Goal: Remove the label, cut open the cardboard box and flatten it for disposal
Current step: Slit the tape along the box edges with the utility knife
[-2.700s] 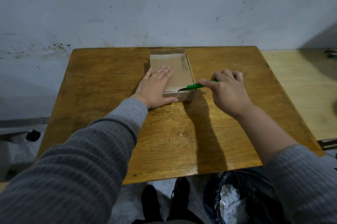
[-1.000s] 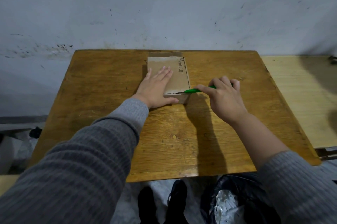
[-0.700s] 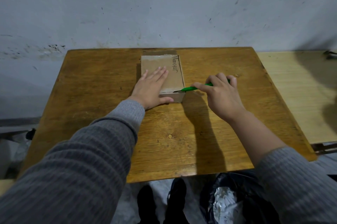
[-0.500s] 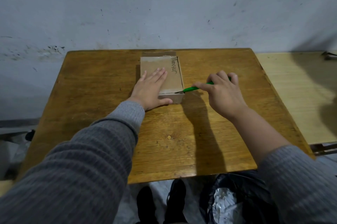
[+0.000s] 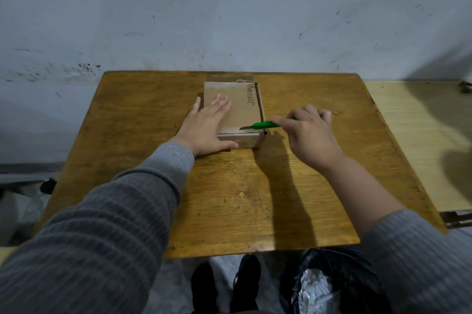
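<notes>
Lying flat, brown cardboard box point(image 5: 240, 106) bears handwritten black lettering

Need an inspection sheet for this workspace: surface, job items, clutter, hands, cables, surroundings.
Surface: wooden table, worn, against a scuffed wall.
Job's things: cardboard box, closed, handwriting on top; green utility knife, blade at the box's near right top edge.
Clutter: nothing seen on the table.
Hands: left hand flat on the box; right hand gripping the knife.
Cables: nothing seen.
Surroundings: black bin bag below the table's near edge; lighter table to the right.
</notes>
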{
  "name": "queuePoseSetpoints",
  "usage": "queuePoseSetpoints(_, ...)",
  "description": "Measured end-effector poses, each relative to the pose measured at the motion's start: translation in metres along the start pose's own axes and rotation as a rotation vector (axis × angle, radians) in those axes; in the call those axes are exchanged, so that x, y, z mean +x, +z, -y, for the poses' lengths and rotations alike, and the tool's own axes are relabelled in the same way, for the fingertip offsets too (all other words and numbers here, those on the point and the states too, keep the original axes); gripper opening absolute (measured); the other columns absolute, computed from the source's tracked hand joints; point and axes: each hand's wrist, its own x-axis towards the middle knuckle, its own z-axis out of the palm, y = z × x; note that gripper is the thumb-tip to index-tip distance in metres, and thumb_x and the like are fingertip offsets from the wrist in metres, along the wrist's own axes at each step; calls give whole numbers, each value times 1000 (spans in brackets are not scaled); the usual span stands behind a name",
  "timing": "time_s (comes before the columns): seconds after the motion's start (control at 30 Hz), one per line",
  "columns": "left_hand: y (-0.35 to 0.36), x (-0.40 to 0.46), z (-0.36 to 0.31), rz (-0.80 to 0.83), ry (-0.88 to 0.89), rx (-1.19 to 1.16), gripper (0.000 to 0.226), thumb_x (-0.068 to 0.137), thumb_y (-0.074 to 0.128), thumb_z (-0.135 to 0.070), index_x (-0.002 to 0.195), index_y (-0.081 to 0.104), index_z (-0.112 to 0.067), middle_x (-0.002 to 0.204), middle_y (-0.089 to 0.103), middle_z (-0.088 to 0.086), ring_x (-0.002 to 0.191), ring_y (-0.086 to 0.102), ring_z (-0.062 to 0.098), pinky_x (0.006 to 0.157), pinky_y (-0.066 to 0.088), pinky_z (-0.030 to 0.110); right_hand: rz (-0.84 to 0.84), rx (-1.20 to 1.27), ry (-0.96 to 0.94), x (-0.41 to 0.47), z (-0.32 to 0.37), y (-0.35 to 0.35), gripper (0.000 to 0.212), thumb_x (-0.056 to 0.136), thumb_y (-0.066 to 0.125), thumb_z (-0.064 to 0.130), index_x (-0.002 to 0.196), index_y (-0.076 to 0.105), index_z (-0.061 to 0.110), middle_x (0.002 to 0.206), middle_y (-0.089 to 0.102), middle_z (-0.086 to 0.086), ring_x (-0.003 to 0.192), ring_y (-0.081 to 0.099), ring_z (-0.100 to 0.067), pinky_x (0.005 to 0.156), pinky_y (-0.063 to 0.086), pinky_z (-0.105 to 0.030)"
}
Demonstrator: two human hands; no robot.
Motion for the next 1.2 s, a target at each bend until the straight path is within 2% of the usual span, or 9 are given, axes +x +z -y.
queuePoseSetpoints(0.1, 4, -4, 5, 52, -30, 7, 106, 79, 50, -72, 154, -3, -19, 162, -6, -4, 147, -6, 10, 119, -6, 47, 3, 6, -13, 2, 10, 9, 44, 95, 46, 15, 130, 51, 41, 97, 57, 2, 96, 44, -22, 74, 14, -33)
queuePoseSetpoints(0.4, 7, -4, 0, 47, -72, -32, 106, 80, 56, -66, 153, -5, -20, 162, -8, -5, 147, -7, 10, 119, -2, 51, 24, -51, -38, 4, 16, 17, 46, 93, 49, 15, 131, 49, 41, 101, 58, -1, 98, 44, -24, 77, 22, -38)
queuePoseSetpoints(0.53, 11, -3, 2, 28, -59, -27, 108, 79, 56, -68, 153, -5, -19, 162, -7, -5, 147, -6, 10, 118, 0, 53, 7, -84, -22, 1, 12, 20, 51, 90, 52, 10, 131, 50, 41, 98, 56, -2, 96, 44, -24, 75, 17, -36)
queuePoseSetpoints(0.83, 9, -4, 3, 56, -64, 5, 111, 76, 52, -74, 153, -8, -21, 161, -12, -6, 147, -9, 9, 117, -4, 57, 42, -106, 64, -9, -15, 8, 43, 92, 41, 17, 124, 56, 42, 92, 55, 2, 95, 44, -22, 77, 23, -38)
queuePoseSetpoints(0.97, 6, -1, -3, 59, -62, 32, 117, 69, 42, -87, 153, -6, -20, 161, -10, -6, 147, -9, 11, 115, -6, 59, 50, 150, 261, -11, -21, -2, 38, 95, 46, 28, 129, 50, 45, 101, 62, 4, 100, 48, -20, 83, 30, -39)
queuePoseSetpoints(1.03, 5, 4, -9, 31, -49, 23, 117, 69, 39, -88, 154, -2, -20, 162, -7, -5, 148, -7, 11, 116, -7, 57, 18, 347, 402, -1, -18, -4, 36, 95, 49, 35, 129, 50, 44, 110, 66, 3, 98, 55, -19, 84, 41, -37)
queuePoseSetpoints(1.07, 4, 8, -12, 24, -37, 19, 116, 69, 39, -89, 154, -1, -20, 162, -6, -4, 148, -7, 11, 117, -6, 56, -5, 450, 469, 3, -16, -5, 35, 95, 50, 34, 128, 51, 43, 111, 68, 2, 86, 59, -15, 74, 46, -31)
queuePoseSetpoints(1.13, 2, 16, -18, 34, -11, 6, 117, 69, 39, -88, 154, -1, -20, 162, -7, -4, 147, -8, 11, 117, -5, 55, -24, 620, 600, 9, -15, -3, 37, 96, 51, 27, 130, 51, 38, 102, 70, 0, 64, 52, -5, 49, 39, -18)
queuePoseSetpoints(1.2, 0, 24, -21, 47, 10, -5, 118, 68, 40, -88, 154, -3, -19, 162, -8, -4, 147, -10, 11, 117, -5, 56, -28, 796, 701, 13, -19, 0, 42, 97, 47, 17, 136, 45, 35, 94, 68, 2, 66, 49, -2, 49, 37, -15)
